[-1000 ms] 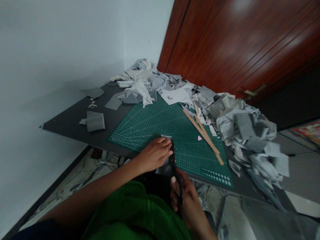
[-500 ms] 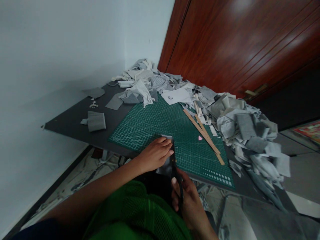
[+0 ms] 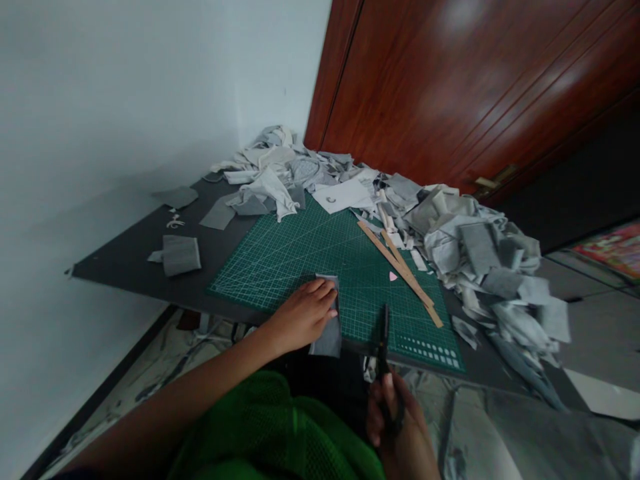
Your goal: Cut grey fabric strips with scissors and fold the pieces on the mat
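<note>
My left hand (image 3: 306, 313) lies flat on a narrow grey fabric piece (image 3: 327, 340), pressing it against the green cutting mat (image 3: 300, 253). The lower end of the fabric reaches past the mat's front edge. In my right hand (image 3: 400, 420) is a pair of black scissors (image 3: 384, 340), fingers wrapped through the handles. Their blades point away from me over the right front of the mat, apart from the fabric. Whether the blades are parted is hard to make out.
Two crossed wooden rulers (image 3: 400, 267) and a small pink piece (image 3: 393, 276) lie on the mat. Heaped fabric scraps (image 3: 450, 233) line the back and right of the dark table (image 3: 125, 267). A folded grey fabric piece (image 3: 181, 255) sits at the left. A red-brown door (image 3: 425, 87) stands behind.
My right hand has drawn the scissors away from the fabric's right edge, to the right and toward me. The left hand stays on the fabric. The whole view has shifted slightly.
</note>
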`<state>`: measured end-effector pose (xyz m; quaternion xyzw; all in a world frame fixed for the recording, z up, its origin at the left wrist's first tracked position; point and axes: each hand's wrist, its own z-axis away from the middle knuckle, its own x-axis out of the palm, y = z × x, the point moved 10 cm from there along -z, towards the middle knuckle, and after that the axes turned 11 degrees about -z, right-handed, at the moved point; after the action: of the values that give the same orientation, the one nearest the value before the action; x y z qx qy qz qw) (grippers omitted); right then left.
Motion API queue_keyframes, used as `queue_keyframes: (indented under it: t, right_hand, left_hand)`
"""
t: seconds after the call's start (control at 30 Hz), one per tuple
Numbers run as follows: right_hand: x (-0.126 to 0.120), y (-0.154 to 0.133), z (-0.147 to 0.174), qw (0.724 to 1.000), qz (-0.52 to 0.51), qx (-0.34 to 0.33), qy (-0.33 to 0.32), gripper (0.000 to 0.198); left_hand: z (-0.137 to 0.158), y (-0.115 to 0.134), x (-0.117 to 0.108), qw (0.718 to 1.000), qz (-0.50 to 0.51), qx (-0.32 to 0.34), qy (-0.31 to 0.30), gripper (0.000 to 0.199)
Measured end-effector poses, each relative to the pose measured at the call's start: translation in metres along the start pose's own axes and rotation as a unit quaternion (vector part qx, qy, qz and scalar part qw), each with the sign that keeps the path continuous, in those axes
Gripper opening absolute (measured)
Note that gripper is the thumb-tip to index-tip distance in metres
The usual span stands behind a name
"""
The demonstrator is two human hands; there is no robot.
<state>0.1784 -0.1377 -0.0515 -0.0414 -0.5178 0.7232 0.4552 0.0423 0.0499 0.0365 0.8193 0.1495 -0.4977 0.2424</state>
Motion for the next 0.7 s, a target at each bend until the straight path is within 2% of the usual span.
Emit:
queue_keyframes:
  t: [0.1, 0.17, 0.23, 0.33, 0.43, 0.5, 0.63, 0.7]
  right_hand:
    - [-0.037, -0.009, 0.006, 0.997, -0.028, -0.06, 0.044, 0.065]
    - [-0.049, -0.013, 0.012, 0.996, -0.013, -0.079, 0.039, 0.067]
    - [-0.051, -0.012, 0.018, 0.997, 0.027, -0.063, 0.019, 0.074]
    - [-0.04, -0.007, 0.023, 0.995, 0.085, -0.035, -0.041, 0.078]
    - [-0.013, -0.001, 0.028, 0.984, 0.1, -0.018, -0.144, 0.072]
    - [0.004, 0.006, 0.03, 0.975, 0.103, 0.017, -0.196, 0.073]
    - [0.019, 0.02, 0.027, 0.966, 0.106, 0.108, -0.208, 0.079]
    - [0.022, 0.021, 0.021, 0.966, 0.097, 0.129, -0.2, 0.082]
  left_hand:
    - [0.0, -0.003, 0.002, 1.0, -0.006, 0.004, 0.0, 0.034]
    - [0.0, -0.007, 0.003, 1.0, -0.016, -0.001, -0.008, 0.035]
    - [-0.001, -0.011, 0.005, 0.999, -0.037, -0.012, -0.023, 0.039]
    - [-0.005, -0.015, 0.005, 0.996, -0.076, -0.033, -0.041, 0.043]
    - [-0.012, -0.02, 0.003, 0.992, -0.111, -0.056, -0.034, 0.045]
    - [-0.018, -0.026, 0.003, 0.989, -0.126, -0.075, -0.023, 0.045]
    - [-0.022, -0.033, 0.007, 0.988, -0.13, -0.084, -0.014, 0.043]
    - [-0.016, -0.031, 0.001, 0.988, -0.13, -0.084, 0.017, 0.048]
